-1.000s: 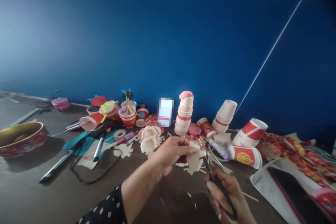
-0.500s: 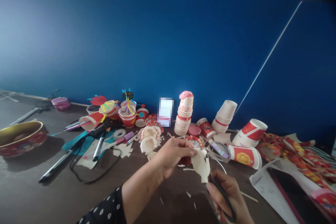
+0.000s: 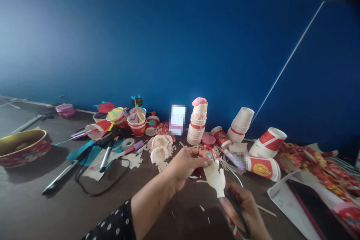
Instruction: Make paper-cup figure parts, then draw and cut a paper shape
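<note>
My left hand [image 3: 189, 165] pinches the top of a cream-white paper cutout [image 3: 216, 179] between thumb and fingers. The piece has lobes at its upper edge and narrows to a short stem at the bottom. My right hand [image 3: 242, 210] is closed around the black handles of a pair of scissors [image 3: 237, 212], just below and right of the cutout. The paper hides most of the blades. Thin white paper scraps [image 3: 201, 208] lie on the dark table [image 3: 157, 217] under my hands.
A stack of paper cups [image 3: 196, 135] stands behind my hands, with a fallen red cup [image 3: 262, 168] to the right. A phone [image 3: 315, 206] lies at the right front. Decorated cups [image 3: 137, 125], a glue gun [image 3: 112, 135] and a round tin [image 3: 24, 148] are at the left.
The paper cutout has turned slightly, and its lobes and stem show more clearly. My right hand and the scissors have shifted slightly left and down; my left hand stays nearly still.
</note>
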The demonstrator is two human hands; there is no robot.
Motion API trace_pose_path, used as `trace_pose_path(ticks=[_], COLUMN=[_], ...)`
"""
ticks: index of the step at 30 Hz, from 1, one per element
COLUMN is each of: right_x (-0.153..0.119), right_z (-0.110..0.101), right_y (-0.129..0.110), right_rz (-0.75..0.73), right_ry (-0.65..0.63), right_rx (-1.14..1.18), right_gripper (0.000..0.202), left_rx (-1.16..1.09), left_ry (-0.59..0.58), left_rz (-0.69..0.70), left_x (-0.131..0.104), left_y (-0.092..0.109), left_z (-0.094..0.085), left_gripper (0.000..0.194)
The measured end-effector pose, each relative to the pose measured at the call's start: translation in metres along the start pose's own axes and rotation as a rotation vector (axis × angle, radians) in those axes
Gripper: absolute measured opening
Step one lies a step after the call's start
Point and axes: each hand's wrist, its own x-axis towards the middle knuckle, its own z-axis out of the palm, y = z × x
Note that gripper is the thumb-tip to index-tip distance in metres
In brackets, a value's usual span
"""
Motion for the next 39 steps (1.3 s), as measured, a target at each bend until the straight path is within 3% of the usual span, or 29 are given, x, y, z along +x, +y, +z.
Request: trace_pose_path(ticks=[11, 18, 39], right_x=[-0.003, -0.005, -0.010], right_z=[0.005, 0.006, 0.018], right_y=[0.009, 0.005, 0.011], right_rz=[0.047, -0.010, 0.028], right_ry=[0.138, 0.070, 0.115], right_rx=[0.009, 0.104, 0.314], right_gripper=[0.035, 0.035, 0.032], left_rx=[-0.121, -0.136, -0.176], left_ry=[-0.022, -0.020, 0.055], left_rz=[-0.068, -0.064, -0.108], left_x=[0.000, -0.005, -0.009], left_y=[-0.011, -0.011, -0.018], left_z=[0.007, 0.013, 0.021], left_gripper=[0.025, 0.023, 0.022])
